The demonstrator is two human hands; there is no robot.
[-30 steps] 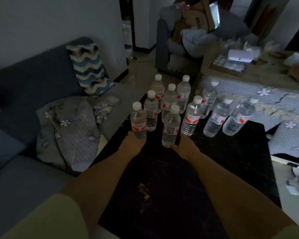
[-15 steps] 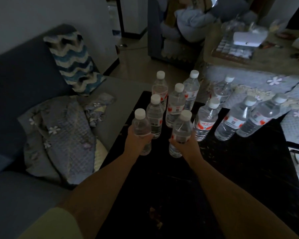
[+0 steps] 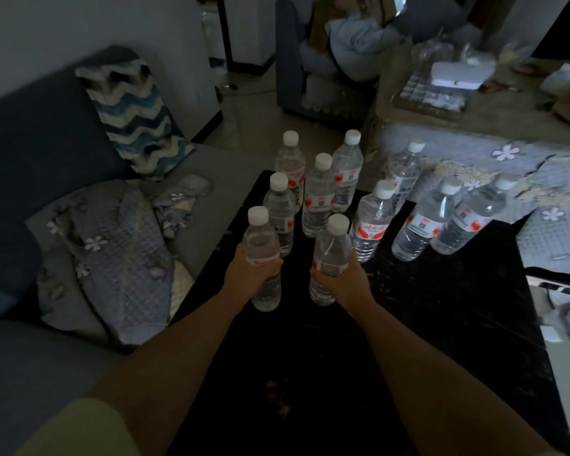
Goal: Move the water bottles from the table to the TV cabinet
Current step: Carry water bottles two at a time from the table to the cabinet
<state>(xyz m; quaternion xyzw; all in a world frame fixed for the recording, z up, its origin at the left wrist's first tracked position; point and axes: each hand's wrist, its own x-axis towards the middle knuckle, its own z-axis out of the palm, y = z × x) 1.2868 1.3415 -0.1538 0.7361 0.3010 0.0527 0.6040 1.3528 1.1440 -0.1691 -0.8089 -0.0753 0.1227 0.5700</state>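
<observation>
Left hand [image 3: 250, 278] grips left bottle [image 3: 261, 245]; right hand [image 3: 344, 282] grips right bottle [image 3: 330, 251].

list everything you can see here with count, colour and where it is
water bottles: ten, clear with white caps and red-white labels; eight stand on the table, two are held
table: one, black, centre
sofa: one, grey-blue, left
zigzag cushion: one, blue, white and dark, against the sofa back
quilted blanket: one, grey with white flowers, crumpled on the sofa seat
floral cloth: one, pale blue-grey, right, behind the bottles
armchair: one, grey, far centre, piled with clothes
left hand: grips the near left bottle
right hand: grips the near right bottle
</observation>
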